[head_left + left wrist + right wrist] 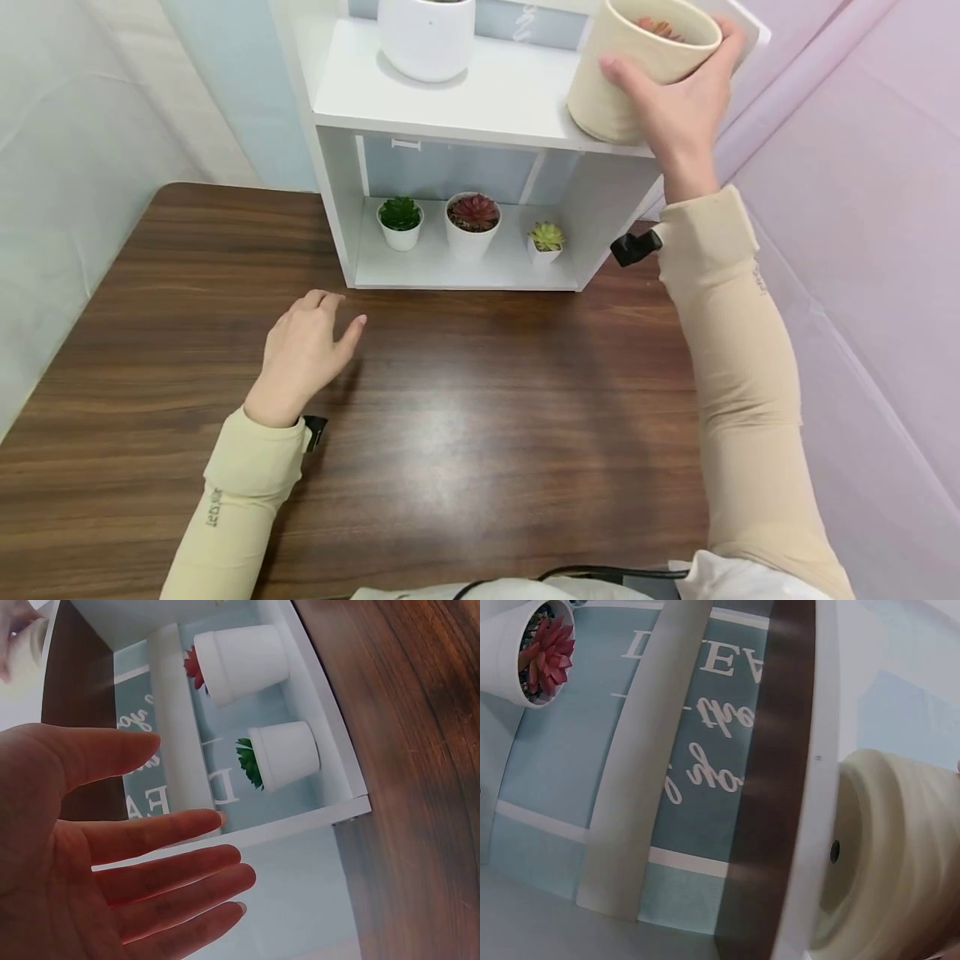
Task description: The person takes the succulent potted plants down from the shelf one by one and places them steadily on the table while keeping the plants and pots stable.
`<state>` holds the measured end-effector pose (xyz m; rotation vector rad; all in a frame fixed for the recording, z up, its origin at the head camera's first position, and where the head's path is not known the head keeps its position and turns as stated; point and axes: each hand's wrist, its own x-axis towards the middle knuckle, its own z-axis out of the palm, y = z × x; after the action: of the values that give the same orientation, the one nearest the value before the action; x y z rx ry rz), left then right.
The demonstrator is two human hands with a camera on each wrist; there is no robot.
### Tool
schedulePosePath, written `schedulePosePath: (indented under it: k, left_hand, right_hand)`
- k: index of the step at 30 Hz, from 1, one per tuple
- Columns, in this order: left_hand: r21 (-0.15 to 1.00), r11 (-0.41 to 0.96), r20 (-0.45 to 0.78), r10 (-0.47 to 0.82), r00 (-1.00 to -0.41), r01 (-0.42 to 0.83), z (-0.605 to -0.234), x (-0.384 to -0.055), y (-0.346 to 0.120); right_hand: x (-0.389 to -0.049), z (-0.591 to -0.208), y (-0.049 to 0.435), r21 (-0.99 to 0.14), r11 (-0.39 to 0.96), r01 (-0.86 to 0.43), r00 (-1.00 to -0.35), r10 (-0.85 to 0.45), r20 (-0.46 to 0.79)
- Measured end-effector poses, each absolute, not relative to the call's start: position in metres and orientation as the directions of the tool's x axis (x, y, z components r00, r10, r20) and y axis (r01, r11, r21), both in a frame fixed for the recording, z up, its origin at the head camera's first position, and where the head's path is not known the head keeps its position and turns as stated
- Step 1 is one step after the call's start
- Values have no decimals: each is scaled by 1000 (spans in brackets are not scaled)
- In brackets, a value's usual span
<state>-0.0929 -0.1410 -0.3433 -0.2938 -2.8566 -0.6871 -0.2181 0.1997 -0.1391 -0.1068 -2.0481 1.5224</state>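
Observation:
My right hand [686,108] grips a cream plant pot [611,92] at the right end of the white shelf unit's upper board [517,92]. Thumb and fingers lie on opposite sides of the pot, which leans; orange-brown plant tips show inside its rim. From the right wrist, the pot's underside with a dark hole [835,852] is visible beside the board's edge. Over the table, left of the shelf unit's front corner, my left hand [300,354] holds nothing, its fingers [172,874] extended and thumb apart.
A white pot [427,42] stands on the upper board. Below sit three small white-potted succulents: green [400,215], red [472,215] and yellow-green [546,237]. The unit rests at the back of a dark wooden table [450,417]. Pale curtains [847,292] hang at the sides.

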Motion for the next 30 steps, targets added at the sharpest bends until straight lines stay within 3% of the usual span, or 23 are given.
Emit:
schedulePosePath:
  k: [15, 21, 30]
  left_hand:
    - [435, 869, 218, 149, -964, 233, -345, -91, -146]
    - [443, 868, 206, 147, -967, 226, -348, -87, -148]
    - [467, 859, 198, 131, -971, 211, -353, -86, -152]
  right_hand:
    - [-147, -159, 193, -825, 239, -513, -777, 280, 564]
    - [-115, -184, 198, -795, 363, -486, -783, 224, 581]
    - [-79, -251, 201, -792, 484, -373, -853, 155, 497]
